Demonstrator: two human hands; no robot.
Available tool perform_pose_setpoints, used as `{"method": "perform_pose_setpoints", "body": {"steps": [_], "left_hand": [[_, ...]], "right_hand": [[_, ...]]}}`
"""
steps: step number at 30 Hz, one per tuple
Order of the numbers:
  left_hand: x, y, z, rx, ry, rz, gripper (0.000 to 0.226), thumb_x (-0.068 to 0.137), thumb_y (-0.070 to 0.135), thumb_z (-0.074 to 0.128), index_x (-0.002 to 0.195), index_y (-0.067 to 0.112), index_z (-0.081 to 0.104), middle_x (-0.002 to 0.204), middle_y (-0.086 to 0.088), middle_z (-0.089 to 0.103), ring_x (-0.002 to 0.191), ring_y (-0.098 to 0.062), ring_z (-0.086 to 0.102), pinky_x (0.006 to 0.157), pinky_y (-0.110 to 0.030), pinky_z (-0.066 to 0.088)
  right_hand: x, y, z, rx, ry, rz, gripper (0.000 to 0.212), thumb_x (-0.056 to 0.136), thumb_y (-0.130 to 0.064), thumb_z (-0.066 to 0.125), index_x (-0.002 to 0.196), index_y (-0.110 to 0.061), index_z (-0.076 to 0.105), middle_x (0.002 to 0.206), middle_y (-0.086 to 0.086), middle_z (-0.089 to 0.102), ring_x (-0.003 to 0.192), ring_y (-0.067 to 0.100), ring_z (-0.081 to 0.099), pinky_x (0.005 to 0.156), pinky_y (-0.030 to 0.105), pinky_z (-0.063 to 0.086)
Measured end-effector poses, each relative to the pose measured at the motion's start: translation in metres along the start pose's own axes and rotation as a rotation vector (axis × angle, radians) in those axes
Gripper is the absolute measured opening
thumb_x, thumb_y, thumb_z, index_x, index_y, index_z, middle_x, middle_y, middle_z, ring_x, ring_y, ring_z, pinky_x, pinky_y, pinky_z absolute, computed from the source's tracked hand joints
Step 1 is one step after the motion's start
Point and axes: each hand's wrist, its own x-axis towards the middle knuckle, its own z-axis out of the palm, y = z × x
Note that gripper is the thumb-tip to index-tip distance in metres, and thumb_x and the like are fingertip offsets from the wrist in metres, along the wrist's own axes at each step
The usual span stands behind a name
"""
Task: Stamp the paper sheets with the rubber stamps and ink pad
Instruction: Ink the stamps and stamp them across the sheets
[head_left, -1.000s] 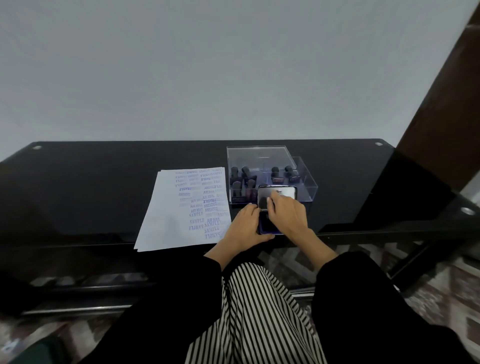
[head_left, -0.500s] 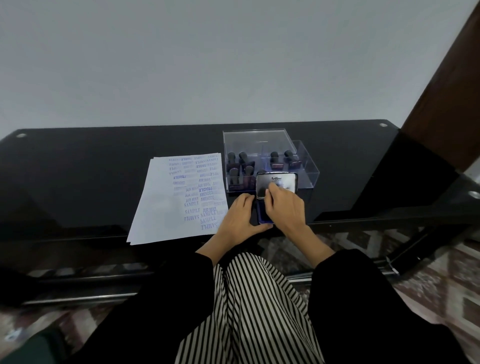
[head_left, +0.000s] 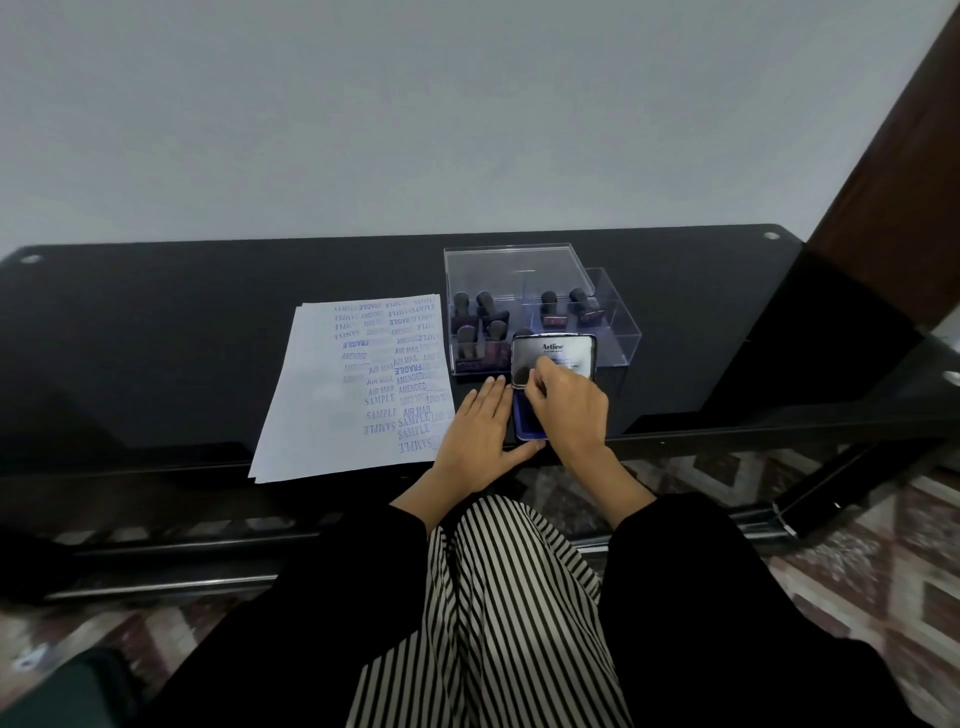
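The ink pad (head_left: 525, 423) lies open near the table's front edge, its blue pad showing and its lid (head_left: 566, 353) standing up behind it. My left hand (head_left: 478, 441) lies flat along the pad's left side, thumb against its front edge, holding it still. My right hand (head_left: 569, 410) hovers over the pad with fingers pinched on a small dark thing, apparently a rubber stamp (head_left: 540, 387), mostly hidden. Left of the pad is a stack of paper sheets (head_left: 322, 415); the right half of the top sheet is covered in blue imprints. Several more stamps (head_left: 485, 312) stand in a clear box (head_left: 618, 332).
The black glass table (head_left: 156, 353) runs wide to the left and right. The clear box stands right behind the ink pad lid. A dark wooden post (head_left: 893, 197) rises at the right. My striped lap and black sleeves are below the table edge.
My right hand's fingers have curled from lying on the lid to a pinch over the pad. The view has shifted, so everything sits a little lower in frame. The left hand stays put.
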Motion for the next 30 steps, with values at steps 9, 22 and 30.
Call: {"method": "perform_pose_setpoints", "body": {"steps": [9,22,30], "left_hand": [[0.0,0.0,-0.001,0.001,0.002,0.009,0.089,0.087,0.067,0.031,0.149,0.006,0.007,0.158,-0.008,0.005,0.146,-0.016,-0.001,0.116,-0.027,-0.006],[0.0,0.001,-0.007,-0.016,-0.013,0.002,0.085,0.09,0.06,0.038,0.148,0.006,0.009,0.158,-0.008,0.006,0.146,-0.016,0.0,0.117,-0.028,-0.004],[0.001,0.004,-0.008,-0.027,-0.03,-0.01,0.085,0.09,0.058,0.04,0.149,0.005,0.009,0.158,-0.01,0.006,0.146,-0.017,0.0,0.118,-0.03,-0.004]], "right_hand": [[0.004,-0.005,0.007,-0.045,0.099,0.04,0.035,0.061,-0.009,0.083,0.054,-0.013,0.049,0.039,0.0,0.049,0.03,0.018,0.045,0.038,0.014,0.019],[0.004,-0.004,0.011,-0.053,0.17,-0.013,0.035,0.057,-0.007,0.084,0.054,-0.013,0.05,0.04,-0.001,0.05,0.031,0.017,0.046,0.034,0.014,0.024],[-0.003,-0.002,0.006,-0.043,0.171,-0.051,0.037,0.057,-0.005,0.084,0.053,-0.012,0.047,0.04,-0.001,0.047,0.03,0.015,0.043,0.034,0.014,0.024]]}}
